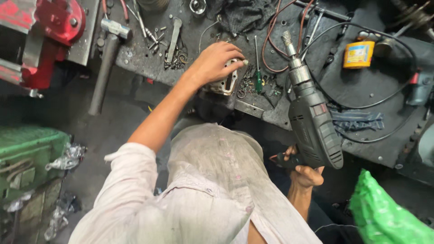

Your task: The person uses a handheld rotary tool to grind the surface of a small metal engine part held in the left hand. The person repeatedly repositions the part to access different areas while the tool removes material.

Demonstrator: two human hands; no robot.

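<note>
Grey drill (312, 131), green-handled screwdriver (258, 77)

Dark greasy workbench (361, 97): hammer (106, 54), green-handled screwdriver (257, 72), yellow tin (358, 54), spanner (173, 38), loose bolts (153, 38).

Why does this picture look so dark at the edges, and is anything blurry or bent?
Head view: soft light falls on the left hand, drill and shirt, while the floor lies in shadow; the wide lens bows the bench at the frame's edges; the green bag and the shirt look soft, too close for focus; there is mild glare on the hammer.
</note>
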